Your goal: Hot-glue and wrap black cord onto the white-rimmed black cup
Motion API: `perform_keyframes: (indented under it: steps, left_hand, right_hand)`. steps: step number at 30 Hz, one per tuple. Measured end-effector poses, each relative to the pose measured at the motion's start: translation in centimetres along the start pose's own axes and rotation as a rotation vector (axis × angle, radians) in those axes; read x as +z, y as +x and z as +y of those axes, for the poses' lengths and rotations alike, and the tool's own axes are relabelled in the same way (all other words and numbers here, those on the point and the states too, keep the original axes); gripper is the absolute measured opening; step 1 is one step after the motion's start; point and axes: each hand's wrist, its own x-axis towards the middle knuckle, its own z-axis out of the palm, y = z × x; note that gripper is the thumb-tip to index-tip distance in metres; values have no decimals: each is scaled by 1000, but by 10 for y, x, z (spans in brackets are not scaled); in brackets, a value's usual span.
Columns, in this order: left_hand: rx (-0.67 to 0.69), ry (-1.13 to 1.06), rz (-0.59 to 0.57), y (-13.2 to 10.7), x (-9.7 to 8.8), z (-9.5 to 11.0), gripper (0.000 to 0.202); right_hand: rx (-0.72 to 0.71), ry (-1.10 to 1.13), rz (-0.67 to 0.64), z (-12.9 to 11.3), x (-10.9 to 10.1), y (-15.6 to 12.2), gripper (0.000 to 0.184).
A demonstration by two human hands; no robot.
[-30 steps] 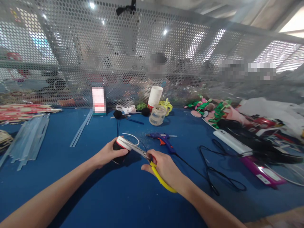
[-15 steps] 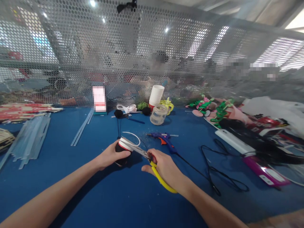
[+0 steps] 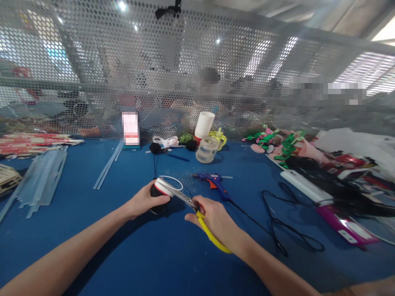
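Scissors with steel blades and yellow handles (image 3: 186, 198) sit in the right hand (image 3: 217, 218), fingers curled round the grip, on the near side of the blue glue gun with an orange trigger (image 3: 221, 189). Left of that glue gun, the left hand (image 3: 145, 201) has fingers and thumb closed on a tilted white cup with a red band and a black lower part (image 3: 160, 186); the blades reach its white part. Between cup and glue gun arches a thin white strip (image 3: 177, 180) — cutting seems under way, the strip probably not fully free. How much uncut rim is left, I cannot tell. Beyond the glue gun, further left, lies a fuzzy black ball (image 3: 155, 148); beyond it, slightly left, stand a clear round container (image 3: 206, 151) and, behind, a stack of white ribbed cups (image 3: 204, 125).
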Motion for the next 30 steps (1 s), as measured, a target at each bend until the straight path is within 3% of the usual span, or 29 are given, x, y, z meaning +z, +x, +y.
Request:
perform_keyframes:
  steps: [17, 30]
  left_hand:
    - [-15, 135, 70, 3, -3, 0, 77]
    - [46, 207, 83, 3, -3, 3, 64]
  right_hand:
    - [-17, -85, 33, 5, 1, -1, 25]
    - [3, -96, 36, 5, 2, -2, 26]
